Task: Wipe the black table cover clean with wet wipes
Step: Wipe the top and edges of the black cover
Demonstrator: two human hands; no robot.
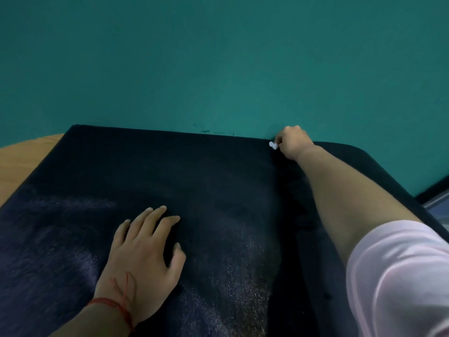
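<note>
Left hand (145, 249): resting flat, fingers spread, likely pinning the cover (170, 171) taut.
Right hand (292, 142): fingers curled, pinching a small white wipe (273, 145) at the cover's far edge.

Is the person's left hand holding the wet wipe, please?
No, the left hand rests flat on the black table cover with fingers spread, while the right hand pinches the white wipe at the far edge.

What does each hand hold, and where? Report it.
Right hand grips a wadded white wipe, mostly hidden inside the grip; left hand holds nothing.
</note>
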